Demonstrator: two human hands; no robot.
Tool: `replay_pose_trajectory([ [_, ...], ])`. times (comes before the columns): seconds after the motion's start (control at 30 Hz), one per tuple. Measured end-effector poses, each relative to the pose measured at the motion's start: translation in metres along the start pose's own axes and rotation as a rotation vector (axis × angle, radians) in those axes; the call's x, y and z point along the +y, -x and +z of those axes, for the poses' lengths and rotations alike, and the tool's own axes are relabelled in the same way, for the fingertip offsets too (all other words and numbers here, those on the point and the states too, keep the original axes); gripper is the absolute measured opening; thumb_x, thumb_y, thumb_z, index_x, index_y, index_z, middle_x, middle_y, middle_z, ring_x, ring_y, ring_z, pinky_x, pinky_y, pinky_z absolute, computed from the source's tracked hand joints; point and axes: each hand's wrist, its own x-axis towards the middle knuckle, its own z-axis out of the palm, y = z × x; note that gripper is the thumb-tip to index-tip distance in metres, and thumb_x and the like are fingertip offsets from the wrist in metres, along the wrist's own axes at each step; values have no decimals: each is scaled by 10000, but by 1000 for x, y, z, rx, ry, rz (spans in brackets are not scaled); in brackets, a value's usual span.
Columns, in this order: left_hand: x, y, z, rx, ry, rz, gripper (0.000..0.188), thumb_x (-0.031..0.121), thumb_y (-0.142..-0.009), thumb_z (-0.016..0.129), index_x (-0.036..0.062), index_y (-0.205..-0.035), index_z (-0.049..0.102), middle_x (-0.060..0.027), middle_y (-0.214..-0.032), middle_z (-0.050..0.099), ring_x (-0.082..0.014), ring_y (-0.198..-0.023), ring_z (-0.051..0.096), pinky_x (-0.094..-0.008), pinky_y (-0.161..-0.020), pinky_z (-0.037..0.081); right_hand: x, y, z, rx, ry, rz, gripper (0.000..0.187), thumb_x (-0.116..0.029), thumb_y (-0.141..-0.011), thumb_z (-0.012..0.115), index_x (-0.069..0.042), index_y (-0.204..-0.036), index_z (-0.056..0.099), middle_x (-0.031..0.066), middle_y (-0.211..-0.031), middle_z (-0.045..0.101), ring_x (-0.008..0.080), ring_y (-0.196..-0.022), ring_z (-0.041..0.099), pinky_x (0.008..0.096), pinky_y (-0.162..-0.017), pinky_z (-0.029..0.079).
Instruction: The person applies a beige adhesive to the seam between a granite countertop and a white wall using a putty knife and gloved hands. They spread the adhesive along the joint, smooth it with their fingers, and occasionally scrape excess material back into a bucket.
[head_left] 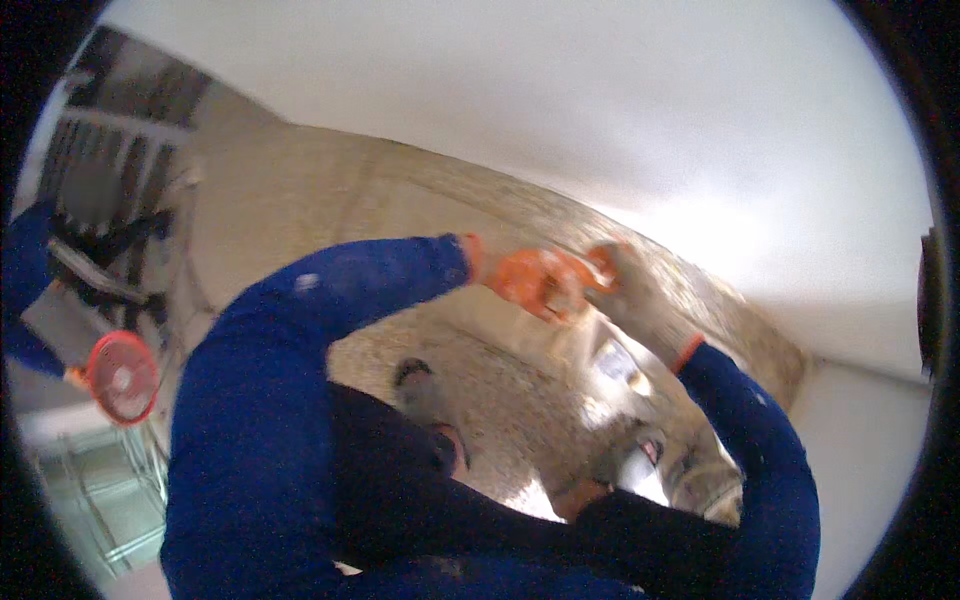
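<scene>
Both my hands are raised in front of me, close together, in grey work gloves with orange coating. My left hand [540,284] reaches in from the left with its fingers curled inward. My right hand [608,264] comes up from the lower right, its fingers bent toward the left one. Blur hides whatever lies between the fingers. Beneath the hands, a pale, shiny object [618,368] rests near the floor; its kind is unclear. Dark blue sleeves [370,290] cover my arms.
A white wall [500,80] rises ahead, above a rough, dusty floor [500,400]. My legs and shoes [412,376] are below. At the left, another person in blue sleeves [28,250] is beside a red round disc [123,377] and a greenish glass-like frame [105,490].
</scene>
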Motion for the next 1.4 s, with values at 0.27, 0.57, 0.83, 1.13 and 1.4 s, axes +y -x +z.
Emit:
replay_pose_trajectory([
  [0.27, -69, 11, -12, 42, 87, -87, 582, 211, -809, 833, 77, -1299, 548, -139, -1290, 590, -274, -1196, 569, -479, -992, 480, 16, -13, 30, -420, -1597, 233, 490, -500, -1012, 489, -151, -1352, 535, 21, -1156, 621, 155, -926, 605, 307, -817, 486],
  [0.57, -115, 33, -53, 345, -484, 224, 479, 351, -849, 768, 75, -1207, 607, -99, -1159, 648, -266, -1037, 621, -457, -867, 502, 59, 2, 32, -318, -152, 8, 478, -324, -988, 639, -62, -1376, 544, 37, -1056, 676, 153, -939, 630, 324, -823, 521],
  [0.83, -101, -17, -15, 314, 788, -526, 582, 602, -940, 481, 80, -1141, 641, -67, -950, 677, -223, -725, 622, -359, -666, 505, 19, -36, 31, -7, -609, 171, 551, -274, -987, 643, -47, -1451, 452, 56, -1192, 591, 99, -893, 601, 238, -694, 505],
  [1.13, -21, -20, -72, -119, -458, -176, 383, 384, -960, 625, 99, -1215, 633, -70, -1038, 698, -203, -935, 651, -361, -813, 515, 4, -48, 22, 42, -538, 20, 549, -213, -973, 646, -30, -1446, 436, 48, -1137, 628, 118, -901, 608, 262, -736, 515],
  [1.4, -57, -15, -55, 35, 537, -148, 438, 421, -1052, 450, 111, -1332, 580, -51, -1001, 626, -168, -876, 611, -331, -806, 526, 17, -65, 43, 169, -859, 188, 455, -292, -954, 697, -73, -1334, 574, 45, -1068, 673, 104, -784, 600, 246, -653, 499],
])
